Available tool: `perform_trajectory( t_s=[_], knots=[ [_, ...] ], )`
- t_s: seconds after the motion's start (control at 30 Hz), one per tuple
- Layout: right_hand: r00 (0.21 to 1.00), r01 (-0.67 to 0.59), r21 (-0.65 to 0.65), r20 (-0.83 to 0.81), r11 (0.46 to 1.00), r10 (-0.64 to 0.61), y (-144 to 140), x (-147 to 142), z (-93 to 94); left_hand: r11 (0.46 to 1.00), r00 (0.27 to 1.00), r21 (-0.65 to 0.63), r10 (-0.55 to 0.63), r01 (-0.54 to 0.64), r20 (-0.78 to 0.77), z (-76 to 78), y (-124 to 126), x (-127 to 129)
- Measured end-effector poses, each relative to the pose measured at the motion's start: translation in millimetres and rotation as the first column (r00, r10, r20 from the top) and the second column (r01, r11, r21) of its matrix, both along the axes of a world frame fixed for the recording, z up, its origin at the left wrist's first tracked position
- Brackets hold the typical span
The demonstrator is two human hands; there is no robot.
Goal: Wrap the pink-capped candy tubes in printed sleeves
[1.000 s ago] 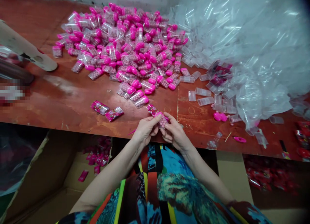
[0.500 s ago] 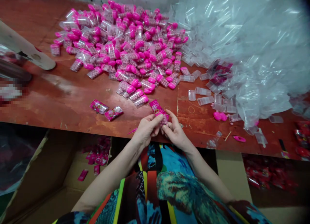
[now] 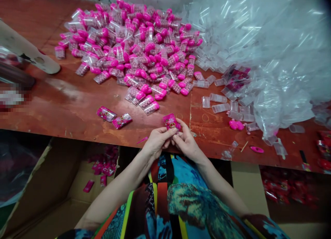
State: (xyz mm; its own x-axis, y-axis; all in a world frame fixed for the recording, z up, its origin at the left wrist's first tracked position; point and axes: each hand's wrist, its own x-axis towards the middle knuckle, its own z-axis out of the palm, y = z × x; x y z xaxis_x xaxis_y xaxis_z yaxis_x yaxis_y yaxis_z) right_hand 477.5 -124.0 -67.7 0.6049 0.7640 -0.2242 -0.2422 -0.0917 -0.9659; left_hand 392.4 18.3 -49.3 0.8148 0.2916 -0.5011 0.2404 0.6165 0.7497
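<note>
left hand (image 3: 157, 141) | right hand (image 3: 186, 142) | both pinch pink packet (image 3: 171, 122)

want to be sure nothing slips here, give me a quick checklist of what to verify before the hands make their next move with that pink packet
1. Packet held by both hands: ok. The left hand and right hand pinch the pink packet between fingertips.
2. Packet over the table: ok, it sits above the front edge of the red table.
3. Container fully inside the packet: cannot tell, fingers hide its lower end.
4. Room beside the two finished packets: ok, bare wood around them.
5. Supply within view: ok, pile of pink-capped containers lies ahead.
6. Cardboard box below the edge open: ok, pink packets lie inside.
</note>
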Motion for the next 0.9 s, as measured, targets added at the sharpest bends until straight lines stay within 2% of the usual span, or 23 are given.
perform_trajectory(
  t_s=[0.1,0.17,0.3,0.37,0.43,0.5,0.53,0.6,0.7,0.8,0.9],
  knots=[
    [0.995,-0.049,0.01,-0.083,0.999,0.049,2,6,2.1,0.999,0.999,-0.027,-0.036,0.037,0.03,1.6,0,-4],
    [0.998,-0.036,-0.008,-0.054,0.999,0.036,6,6,0.9,0.997,0.998,-0.064,-0.038,0.041,0.041,0.9,1,-7],
    [0.99,0.011,-0.071,0.138,0.997,-0.001,11,7,-2.0,0.979,1.0,-0.202,-0.023,0.024,0.006,2.4,5,-14],
    [0.957,0.055,-0.126,0.289,0.991,-0.016,7,14,-2.1,0.97,0.997,-0.232,0.075,-0.078,-0.022,4.9,12,-19],
    [0.864,0.14,-0.176,0.503,0.974,-0.033,-3,24,-2.7,0.943,0.967,-0.212,0.254,-0.256,-0.038,6.6,21,-24],
    [0.701,0.208,-0.223,0.713,0.952,0.014,-13,33,-5.7,0.893,0.911,-0.18,0.405,-0.412,-0.073,6.2,31,-29],
    [0.607,0.226,-0.258,0.792,0.939,0.071,-17,36,-8.2,0.879,0.893,-0.163,0.437,-0.449,-0.104,5.1,34,-31],
    [0.432,0.259,-0.343,0.877,0.903,0.209,-21,37,-15.1,0.893,0.899,-0.131,0.41,-0.43,-0.157,1.9,36,-34],
    [0.271,0.326,-0.408,0.905,0.853,0.329,-19,32,-26.0,0.956,0.953,-0.057,0.281,-0.288,-0.112,-3.1,26,-30],
    [0.195,0.343,-0.386,0.921,0.857,0.337,-14,29,-31.7,0.981,0.986,0.102,0.165,-0.165,0.003,-6.7,11,-20],
    [0.181,0.306,-0.35,0.934,0.885,0.307,-13,33,-29.5,0.952,0.987,0.261,0.152,-0.158,0.045,-9.3,4,-7]
  ],
)
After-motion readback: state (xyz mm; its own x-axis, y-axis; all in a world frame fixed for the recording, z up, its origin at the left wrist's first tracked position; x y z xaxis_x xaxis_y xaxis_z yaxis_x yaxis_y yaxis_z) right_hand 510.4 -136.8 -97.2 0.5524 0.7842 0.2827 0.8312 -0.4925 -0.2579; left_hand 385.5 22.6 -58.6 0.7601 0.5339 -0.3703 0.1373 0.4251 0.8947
